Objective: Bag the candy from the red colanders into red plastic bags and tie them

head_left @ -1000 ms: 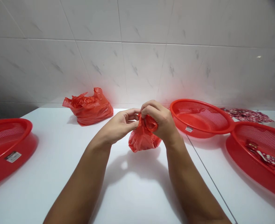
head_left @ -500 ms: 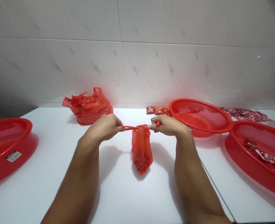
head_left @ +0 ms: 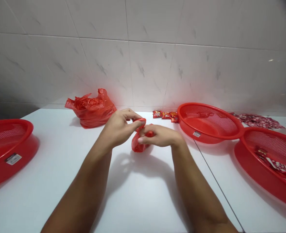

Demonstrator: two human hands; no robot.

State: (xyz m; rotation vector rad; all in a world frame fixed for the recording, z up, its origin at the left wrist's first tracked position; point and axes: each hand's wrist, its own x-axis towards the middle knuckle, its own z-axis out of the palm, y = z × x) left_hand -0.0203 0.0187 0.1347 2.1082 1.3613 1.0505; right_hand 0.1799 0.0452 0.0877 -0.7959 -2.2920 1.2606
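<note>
Head-worn camera faces forward and down; white tabletop [head_left: 143, 204] close below.

Red plastic bag [head_left: 136, 145] — mostly hidden

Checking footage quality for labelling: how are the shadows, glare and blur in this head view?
Head view: the left hand and right hand cast soft shadows on the white table; small glare on the tiled wall; dark blur in the top right corner.

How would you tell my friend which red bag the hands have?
Start at the white counter under the tiled wall. The left hand and right hand pinch a small red plastic bag there. Unlike the bigger crumpled red bag behind, it is held.
</note>
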